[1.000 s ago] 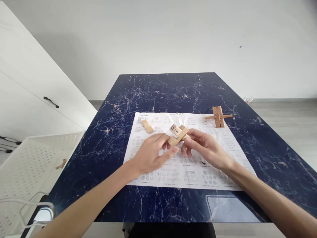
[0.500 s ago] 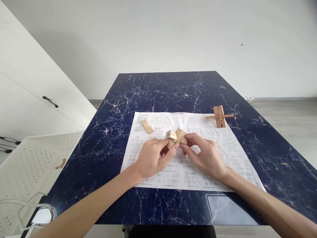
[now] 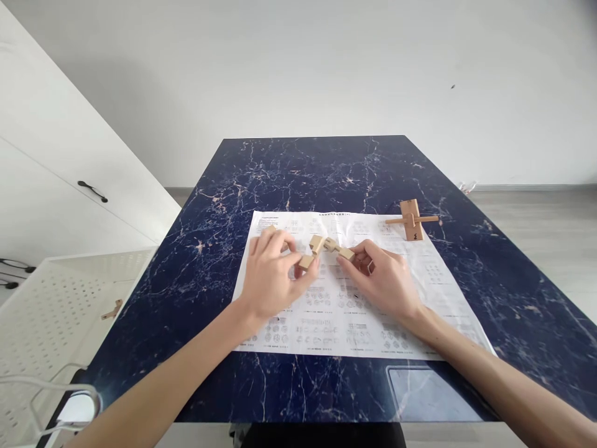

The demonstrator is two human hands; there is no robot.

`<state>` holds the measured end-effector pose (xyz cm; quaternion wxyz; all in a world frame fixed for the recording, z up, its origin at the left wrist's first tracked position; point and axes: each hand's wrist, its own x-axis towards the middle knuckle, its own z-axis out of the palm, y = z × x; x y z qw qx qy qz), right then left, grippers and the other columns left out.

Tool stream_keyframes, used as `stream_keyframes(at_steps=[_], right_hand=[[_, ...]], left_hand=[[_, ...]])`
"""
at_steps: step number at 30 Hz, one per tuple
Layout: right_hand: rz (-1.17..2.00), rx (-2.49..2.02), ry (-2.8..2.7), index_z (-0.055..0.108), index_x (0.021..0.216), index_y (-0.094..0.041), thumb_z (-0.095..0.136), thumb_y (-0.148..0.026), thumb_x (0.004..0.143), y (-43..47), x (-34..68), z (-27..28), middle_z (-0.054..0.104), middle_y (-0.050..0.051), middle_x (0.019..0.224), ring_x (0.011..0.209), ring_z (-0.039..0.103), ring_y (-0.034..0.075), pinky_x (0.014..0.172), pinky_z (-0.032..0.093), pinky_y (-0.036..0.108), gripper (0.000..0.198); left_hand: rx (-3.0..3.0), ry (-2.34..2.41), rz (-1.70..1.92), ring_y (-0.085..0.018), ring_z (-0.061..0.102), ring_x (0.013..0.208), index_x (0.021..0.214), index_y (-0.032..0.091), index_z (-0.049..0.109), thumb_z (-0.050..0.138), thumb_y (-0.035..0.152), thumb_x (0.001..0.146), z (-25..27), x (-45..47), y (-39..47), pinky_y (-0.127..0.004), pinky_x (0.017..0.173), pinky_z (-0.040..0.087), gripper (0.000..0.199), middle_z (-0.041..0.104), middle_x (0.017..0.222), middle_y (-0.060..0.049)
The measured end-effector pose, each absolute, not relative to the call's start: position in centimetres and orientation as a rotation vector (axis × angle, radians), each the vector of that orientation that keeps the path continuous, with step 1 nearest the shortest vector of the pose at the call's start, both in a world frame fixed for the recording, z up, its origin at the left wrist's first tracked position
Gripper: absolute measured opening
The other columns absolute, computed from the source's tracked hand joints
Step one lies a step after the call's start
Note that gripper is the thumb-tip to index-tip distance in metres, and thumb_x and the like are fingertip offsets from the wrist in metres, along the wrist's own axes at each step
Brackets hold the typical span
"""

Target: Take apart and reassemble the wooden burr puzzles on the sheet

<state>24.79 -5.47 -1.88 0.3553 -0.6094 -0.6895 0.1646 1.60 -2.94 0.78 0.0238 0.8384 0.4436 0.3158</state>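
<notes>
My left hand [image 3: 273,270] pinches a notched wooden puzzle piece [image 3: 317,244] between thumb and a finger. Its upper fingers stretch over another wooden piece [image 3: 270,230], mostly hidden behind them; whether they touch it I cannot tell. Opposite, my right hand [image 3: 385,274] grips the near end of a second notched puzzle piece [image 3: 345,253], whose far end points at the left-hand piece. The two held pieces come close to each other over a printed sheet [image 3: 321,345] of small diagrams.
An assembled wooden cross-shaped puzzle [image 3: 412,221] stands at the sheet's upper right corner. A tablet-like grey panel [image 3: 433,393] lies at the front edge of the blue marbled table [image 3: 308,168]. To the left is a white perforated cart [image 3: 51,305] with a small wooden piece [image 3: 112,309] and cables.
The joined wooden pieces have come apart, one in each hand. My left hand has moved left and its fingers have lifted over the loose piece.
</notes>
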Motion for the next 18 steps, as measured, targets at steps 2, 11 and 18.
stream_keyframes(at_steps=[2,11,18], right_hand=[[0.41,-1.591,-1.788,0.064,0.095,-0.023,0.063,-0.056,0.102,-5.3,24.9,-2.1,0.073,0.004,0.072,0.055,0.064,0.02,0.05,0.043,0.033,0.033],[0.623,-1.305,-2.069,0.064,0.136,-0.022,0.058,-0.04,0.106,-5.9,24.6,-1.8,0.075,0.004,0.086,0.064,0.064,0.019,0.066,0.054,0.036,0.036],[0.658,-1.271,-2.097,0.067,0.131,-0.022,0.053,-0.034,0.108,-6.0,24.9,-1.4,0.073,0.004,0.088,0.064,0.062,0.017,0.065,0.051,0.034,0.029]], left_hand=[[2.637,1.488,1.006,-0.031,0.057,0.105,0.063,0.021,0.068,0.067,0.044,0.099,0.7,1.0,-2.0,-0.052,0.093,0.045,0.043,0.069,0.104,-0.009],[2.612,1.459,0.936,-0.033,0.053,0.113,0.076,0.021,0.059,0.071,0.059,0.095,-0.3,0.6,-1.5,-0.055,0.102,0.044,0.044,0.062,0.113,-0.011],[2.596,1.329,0.828,-0.039,0.041,0.146,0.129,0.021,0.057,0.069,0.057,0.097,-0.9,0.6,-1.4,-0.061,0.121,0.037,0.049,0.051,0.152,-0.017]])
